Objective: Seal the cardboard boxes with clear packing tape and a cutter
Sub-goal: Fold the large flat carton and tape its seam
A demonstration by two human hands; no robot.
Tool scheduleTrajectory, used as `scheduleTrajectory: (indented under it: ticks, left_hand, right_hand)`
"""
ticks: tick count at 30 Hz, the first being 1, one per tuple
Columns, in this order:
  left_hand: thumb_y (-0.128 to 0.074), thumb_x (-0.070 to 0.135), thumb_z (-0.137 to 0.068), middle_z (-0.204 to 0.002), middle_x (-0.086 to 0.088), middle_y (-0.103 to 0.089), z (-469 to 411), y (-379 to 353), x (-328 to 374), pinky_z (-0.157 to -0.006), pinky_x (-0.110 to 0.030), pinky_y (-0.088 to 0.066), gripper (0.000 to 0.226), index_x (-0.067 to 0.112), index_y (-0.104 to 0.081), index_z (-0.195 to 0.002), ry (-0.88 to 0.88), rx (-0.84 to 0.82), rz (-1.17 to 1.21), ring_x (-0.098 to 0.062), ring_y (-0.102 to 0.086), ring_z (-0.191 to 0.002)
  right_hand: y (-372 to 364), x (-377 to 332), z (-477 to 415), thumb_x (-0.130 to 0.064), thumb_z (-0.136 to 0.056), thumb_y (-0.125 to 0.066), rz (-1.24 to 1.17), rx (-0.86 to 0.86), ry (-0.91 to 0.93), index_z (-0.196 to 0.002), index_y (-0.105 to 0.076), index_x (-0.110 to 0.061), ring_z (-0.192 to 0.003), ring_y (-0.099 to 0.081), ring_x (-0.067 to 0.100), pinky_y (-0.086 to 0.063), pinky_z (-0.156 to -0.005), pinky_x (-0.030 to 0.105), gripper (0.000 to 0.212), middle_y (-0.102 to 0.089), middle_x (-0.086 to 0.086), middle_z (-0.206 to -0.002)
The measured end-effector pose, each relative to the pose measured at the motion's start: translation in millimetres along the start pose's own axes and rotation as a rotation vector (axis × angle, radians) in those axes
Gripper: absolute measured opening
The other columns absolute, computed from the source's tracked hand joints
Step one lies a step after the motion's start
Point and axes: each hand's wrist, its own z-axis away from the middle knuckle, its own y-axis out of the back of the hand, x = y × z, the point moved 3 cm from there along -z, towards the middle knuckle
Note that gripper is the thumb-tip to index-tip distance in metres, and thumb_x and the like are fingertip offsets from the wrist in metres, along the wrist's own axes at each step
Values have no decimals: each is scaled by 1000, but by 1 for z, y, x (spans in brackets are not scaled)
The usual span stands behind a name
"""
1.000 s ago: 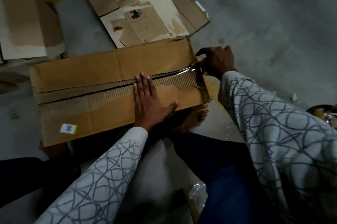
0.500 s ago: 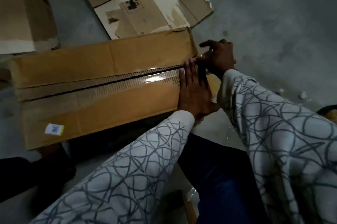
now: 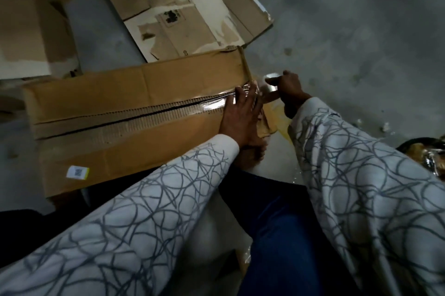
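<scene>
Moving off box [image 3: 120,93]: right hand [image 3: 291,91] gripping tape roll [image 3: 271,94] | left hand [image 3: 240,115] stays

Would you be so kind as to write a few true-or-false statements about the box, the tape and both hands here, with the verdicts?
1. The left hand lies flat on the right end of the box, over the seam. True.
2. The right hand grips the tape roll just past the box's right end. True.
3. Clear tape covers the seam from end to end. False: glossy tape shows only near the right end, and the stretch to the left looks bare.
4. The small coded sticker sits at the box's far right corner. False: it is near the box's near left corner.
</scene>
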Motion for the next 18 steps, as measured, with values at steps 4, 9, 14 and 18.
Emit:
scheduleTrajectory:
  ticks: [4, 9, 14, 18]
  left_hand:
    - [-58, 66, -79, -167, -13, -5, 40, 21, -4, -118, -62, -2, 107, 17, -10, -160, -58, 85, 227, -38, -1, -152]
    - [-51, 53, -78, -112, -3, -67, 167, -6, -40, -90, -41, -43, 54, 21, -66, -119, 11, 259, 599, -29, -52, -108]
    - [-70, 36, -81, -94, 0, -76, 277, -68, -95, -86, -33, -53, 25, 25, -75, -102, 354, 23, 836, -19, -69, -92]
    - [-76, 18, -81, -95, -7, -75, 335, -117, -133, -85, -28, -52, 15, 14, -76, -96, 602, -126, 977, -20, -69, -92]
  right_hand:
    - [17, -12, 31, -35, -93, -68, 509, -39, 182, -154, -33, -20, -153, 1, 33, -8, -123, 43, 71, -3, 14, -167]
    - [-18, -40, 110, -43, -92, -66, 693, -96, 346, -146, -45, -27, -151, -6, 31, -15, -122, 50, 61, -13, 12, -163]
    - [-116, -9, 221, -41, -87, -63, 531, -215, 569, -123, -68, -26, -135, -38, 37, -25, -109, 35, 40, -55, 17, -134]
    - [-173, 54, 288, -30, -84, -59, 582, -379, 556, -106, -75, -22, -117, -50, 38, -46, -97, 44, 29, -65, 14, -114]
